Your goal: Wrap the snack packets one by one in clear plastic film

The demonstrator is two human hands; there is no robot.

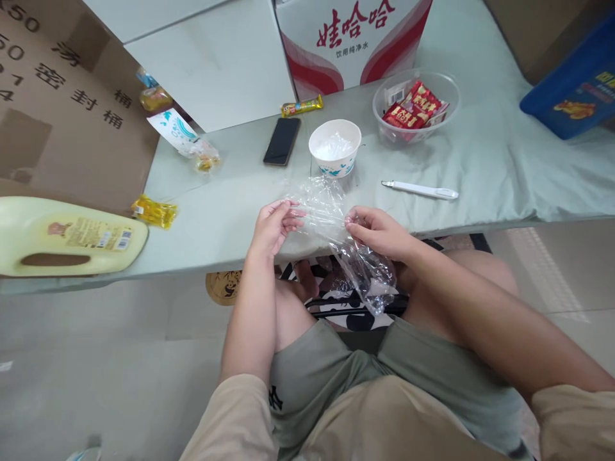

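A clear plastic bag (pixel 331 224) stretches between my two hands over the table's front edge, its lower end hanging above my lap. On its left side, my left hand (pixel 275 224) pinches the film between thumb and fingers. My right hand (pixel 372 229) grips the other side with its fingers curled in. Just beyond the bag stands a white paper cup (pixel 335 147) with a blue leaf pattern and crumpled clear plastic inside. To the right lies a white pen-shaped cutter (pixel 420 189); a dark phone (pixel 282 141) rests left of the cup.
A clear plastic bowl (pixel 451 105) holds red packets (pixel 416 109). Behind are a yellow snack packet (pixel 302 105) and a white-and-red carton (pixel 353 45). At left are a yellow wrapper (pixel 154 212), a pale yellow jug (pixel 72 237) and a brown box (pixel 72 96). A blue container (pixel 571 83) stands right.
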